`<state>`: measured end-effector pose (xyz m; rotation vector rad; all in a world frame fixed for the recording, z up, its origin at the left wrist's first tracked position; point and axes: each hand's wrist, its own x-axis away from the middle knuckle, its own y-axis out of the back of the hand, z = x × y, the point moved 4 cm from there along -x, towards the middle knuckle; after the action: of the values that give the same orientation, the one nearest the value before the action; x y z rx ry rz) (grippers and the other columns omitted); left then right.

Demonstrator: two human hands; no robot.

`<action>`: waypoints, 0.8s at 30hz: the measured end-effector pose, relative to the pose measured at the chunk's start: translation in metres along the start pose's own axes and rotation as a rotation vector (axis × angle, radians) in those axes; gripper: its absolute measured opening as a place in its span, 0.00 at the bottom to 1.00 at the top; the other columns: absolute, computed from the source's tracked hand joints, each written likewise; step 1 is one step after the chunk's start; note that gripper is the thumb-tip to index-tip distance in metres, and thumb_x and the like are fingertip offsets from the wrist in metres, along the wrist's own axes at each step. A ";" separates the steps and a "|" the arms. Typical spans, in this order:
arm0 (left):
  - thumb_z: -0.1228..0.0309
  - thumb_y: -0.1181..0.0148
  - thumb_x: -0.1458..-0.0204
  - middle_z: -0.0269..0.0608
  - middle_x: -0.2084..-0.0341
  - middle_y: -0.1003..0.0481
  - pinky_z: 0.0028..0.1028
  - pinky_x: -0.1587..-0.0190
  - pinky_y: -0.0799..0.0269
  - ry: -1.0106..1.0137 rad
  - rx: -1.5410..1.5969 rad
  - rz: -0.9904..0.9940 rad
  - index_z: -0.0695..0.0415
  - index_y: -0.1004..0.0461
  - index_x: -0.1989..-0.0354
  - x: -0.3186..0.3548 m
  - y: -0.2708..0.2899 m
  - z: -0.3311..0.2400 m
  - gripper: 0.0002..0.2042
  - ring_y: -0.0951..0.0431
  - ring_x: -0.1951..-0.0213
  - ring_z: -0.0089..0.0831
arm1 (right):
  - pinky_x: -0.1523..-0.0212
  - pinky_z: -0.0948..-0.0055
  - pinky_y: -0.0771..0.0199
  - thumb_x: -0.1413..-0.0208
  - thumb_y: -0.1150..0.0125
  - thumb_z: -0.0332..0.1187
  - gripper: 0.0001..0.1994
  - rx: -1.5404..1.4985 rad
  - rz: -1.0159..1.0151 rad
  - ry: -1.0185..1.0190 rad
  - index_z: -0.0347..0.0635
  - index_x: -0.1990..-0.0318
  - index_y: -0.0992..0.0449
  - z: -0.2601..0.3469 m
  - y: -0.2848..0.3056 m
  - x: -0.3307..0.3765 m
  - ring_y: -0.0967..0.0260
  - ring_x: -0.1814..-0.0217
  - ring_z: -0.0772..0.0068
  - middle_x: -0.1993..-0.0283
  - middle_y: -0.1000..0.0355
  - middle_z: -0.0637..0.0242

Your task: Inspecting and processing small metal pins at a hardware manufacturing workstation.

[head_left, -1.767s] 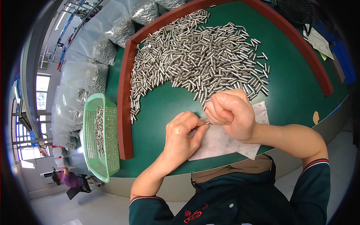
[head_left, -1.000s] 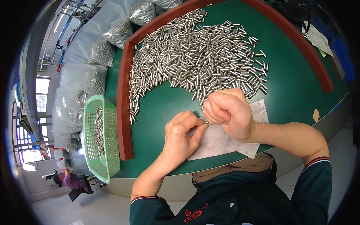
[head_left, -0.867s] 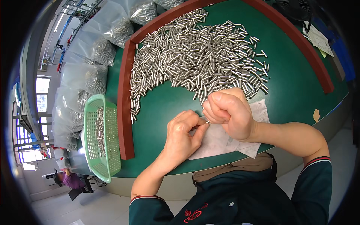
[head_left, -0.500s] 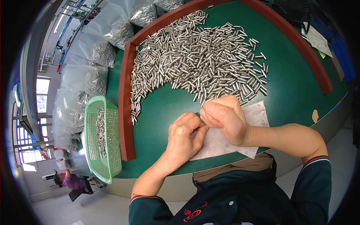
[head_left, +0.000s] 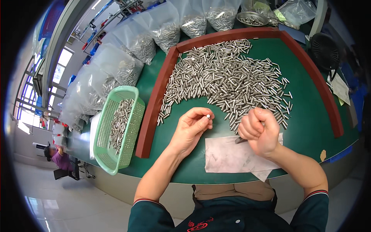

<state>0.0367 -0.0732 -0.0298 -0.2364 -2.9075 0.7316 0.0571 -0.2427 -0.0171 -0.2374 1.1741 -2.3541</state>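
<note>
Gripping a dark tool (head_left: 240,140) over a pale cloth (head_left: 226,158), the right hand (head_left: 259,130) curls tight, apart from the left hand (head_left: 191,129), whose thumb and fingertips pinch one metal pin (head_left: 208,116), its long axis nearly end-on; loose pins (head_left: 228,73) lie beyond.

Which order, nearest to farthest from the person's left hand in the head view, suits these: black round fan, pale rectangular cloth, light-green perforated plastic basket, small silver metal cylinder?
From the left hand:
1. Small silver metal cylinder: held at its fingertips.
2. Pale rectangular cloth: right, nearer the body.
3. Light-green perforated plastic basket: left.
4. Black round fan: far upper right.
</note>
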 end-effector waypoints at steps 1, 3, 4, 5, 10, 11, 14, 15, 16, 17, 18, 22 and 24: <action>0.76 0.46 0.52 0.36 0.67 0.31 0.20 0.62 0.35 -0.007 -0.002 0.001 0.59 0.31 0.65 -0.001 0.001 0.000 0.06 0.33 0.68 0.21 | 0.87 0.78 0.64 0.47 0.64 0.37 0.20 0.046 0.010 -0.014 0.48 0.91 0.52 0.000 0.000 0.000 0.66 0.91 0.82 0.93 0.57 0.75; 0.76 0.46 0.52 0.35 0.67 0.31 0.20 0.62 0.35 -0.011 -0.027 -0.021 0.59 0.31 0.65 -0.002 0.004 0.001 0.06 0.33 0.68 0.20 | 0.87 0.78 0.63 0.47 0.65 0.39 0.20 0.097 0.016 -0.021 0.49 0.91 0.52 0.002 -0.001 0.000 0.66 0.91 0.81 0.93 0.58 0.76; 0.75 0.45 0.53 0.35 0.67 0.31 0.20 0.61 0.36 -0.003 -0.035 -0.022 0.59 0.31 0.65 -0.003 0.004 0.000 0.06 0.33 0.67 0.20 | 0.87 0.78 0.63 0.47 0.65 0.39 0.20 0.100 0.023 -0.017 0.49 0.91 0.52 0.002 -0.002 0.000 0.66 0.91 0.81 0.93 0.58 0.76; 0.75 0.45 0.53 0.35 0.67 0.31 0.20 0.61 0.36 -0.010 -0.038 -0.019 0.59 0.31 0.65 -0.003 0.004 0.000 0.06 0.33 0.67 0.20 | 0.87 0.78 0.64 0.48 0.64 0.37 0.20 0.058 0.001 -0.014 0.48 0.91 0.52 0.002 -0.001 0.000 0.66 0.91 0.82 0.93 0.57 0.75; 0.74 0.49 0.51 0.39 0.66 0.33 0.21 0.62 0.35 0.038 0.157 -0.080 0.58 0.33 0.64 -0.007 0.004 -0.001 0.06 0.32 0.67 0.23 | 0.87 0.78 0.65 0.48 0.62 0.35 0.19 0.032 -0.025 -0.022 0.47 0.91 0.51 0.002 -0.002 0.001 0.65 0.90 0.82 0.93 0.57 0.74; 0.71 0.51 0.50 0.41 0.66 0.32 0.24 0.61 0.34 0.020 0.164 -0.091 0.60 0.34 0.64 -0.007 0.006 -0.004 0.08 0.32 0.66 0.26 | 0.87 0.78 0.65 0.48 0.62 0.35 0.20 0.037 -0.023 -0.022 0.47 0.91 0.51 0.001 -0.002 0.001 0.65 0.90 0.82 0.93 0.56 0.74; 0.68 0.55 0.51 0.41 0.73 0.34 0.22 0.70 0.37 0.011 0.279 -0.188 0.61 0.33 0.71 -0.010 0.023 -0.017 0.09 0.35 0.72 0.26 | 0.87 0.78 0.65 0.48 0.62 0.35 0.20 0.042 -0.018 -0.027 0.47 0.91 0.51 -0.001 -0.001 0.001 0.65 0.90 0.82 0.93 0.56 0.74; 0.65 0.53 0.50 0.35 0.78 0.35 0.20 0.76 0.40 -0.024 0.270 -0.143 0.60 0.33 0.73 -0.012 0.032 -0.023 0.10 0.38 0.77 0.21 | 0.88 0.78 0.65 0.48 0.62 0.35 0.20 0.052 -0.017 -0.024 0.47 0.91 0.51 -0.001 -0.002 0.002 0.65 0.90 0.82 0.93 0.56 0.74; 0.64 0.52 0.49 0.29 0.84 0.40 0.17 0.80 0.47 -0.052 0.117 -0.264 0.59 0.33 0.75 -0.011 0.043 -0.026 0.10 0.44 0.82 0.17 | 0.88 0.78 0.65 0.48 0.62 0.35 0.20 0.051 -0.012 -0.024 0.47 0.91 0.51 0.000 -0.003 0.003 0.65 0.90 0.82 0.93 0.56 0.74; 0.65 0.51 0.49 0.28 0.85 0.39 0.16 0.80 0.47 -0.118 -0.181 -0.382 0.59 0.33 0.76 -0.010 0.051 -0.030 0.10 0.44 0.82 0.15 | 0.88 0.78 0.65 0.48 0.62 0.35 0.20 0.054 -0.005 -0.023 0.47 0.91 0.51 0.000 -0.005 0.005 0.65 0.90 0.82 0.93 0.56 0.74; 0.66 0.50 0.49 0.27 0.86 0.39 0.16 0.80 0.47 -0.179 -0.477 -0.498 0.60 0.32 0.77 -0.010 0.052 -0.038 0.10 0.43 0.82 0.14 | 0.88 0.78 0.65 0.48 0.62 0.35 0.20 0.059 -0.001 -0.025 0.47 0.91 0.52 -0.001 -0.006 0.004 0.65 0.90 0.82 0.93 0.56 0.74; 0.73 0.39 0.62 0.37 0.92 0.38 0.27 0.82 0.43 -0.458 -1.406 -0.690 0.62 0.29 0.77 -0.018 0.046 -0.050 0.07 0.39 0.88 0.26 | 0.88 0.79 0.65 0.48 0.62 0.35 0.20 0.064 0.001 -0.033 0.47 0.91 0.52 -0.003 -0.006 0.004 0.65 0.90 0.82 0.93 0.57 0.74; 0.73 0.38 0.63 0.41 0.91 0.36 0.32 0.80 0.40 -0.458 -1.538 -0.619 0.61 0.29 0.75 -0.024 0.047 -0.042 0.07 0.35 0.86 0.36 | 0.88 0.79 0.65 0.48 0.62 0.35 0.20 0.066 0.006 -0.027 0.47 0.91 0.52 -0.003 -0.007 0.004 0.65 0.90 0.82 0.93 0.57 0.74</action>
<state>0.0732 -0.0176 -0.0180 0.7441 -2.8602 -1.7179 0.0504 -0.2390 -0.0139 -0.2419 1.0812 -2.3727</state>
